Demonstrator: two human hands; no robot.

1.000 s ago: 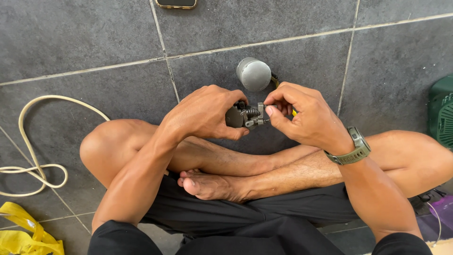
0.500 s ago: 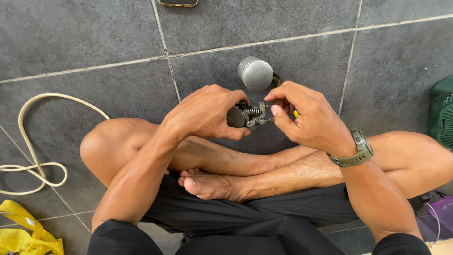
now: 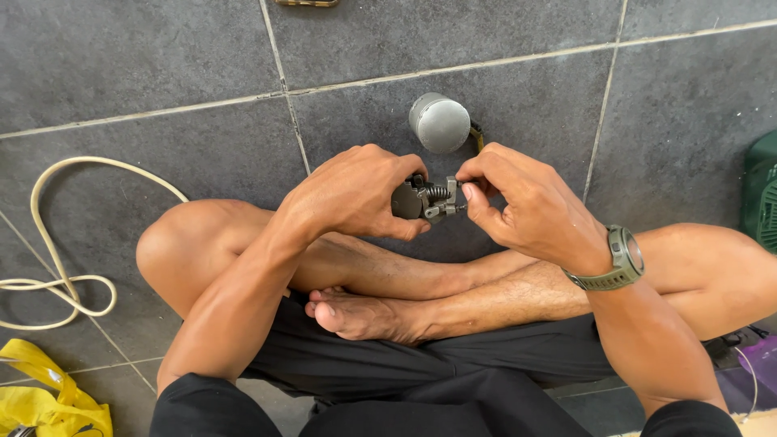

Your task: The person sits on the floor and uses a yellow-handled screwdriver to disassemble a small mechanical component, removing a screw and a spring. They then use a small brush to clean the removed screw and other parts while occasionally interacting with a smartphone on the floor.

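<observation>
Grey metal, a small mechanical part (image 3: pixel 426 201) with a coil spring showing at its middle, is held above the person's crossed shins, just this side of the grey cylinder (image 3: pixel 439 123) standing on the floor tiles. The left hand (image 3: pixel 356 194) is clamped round its dark rounded end; the right hand (image 3: pixel 526 206) has thumb and forefinger pinched together on the small fitting at the other end. Its long axis runs level, left to right, rounded end pointing towards the left hand. To work it well, I'd judge the left hand should hold steady while the right fingertips turn gently, keeping the spring from slipping.
</observation>
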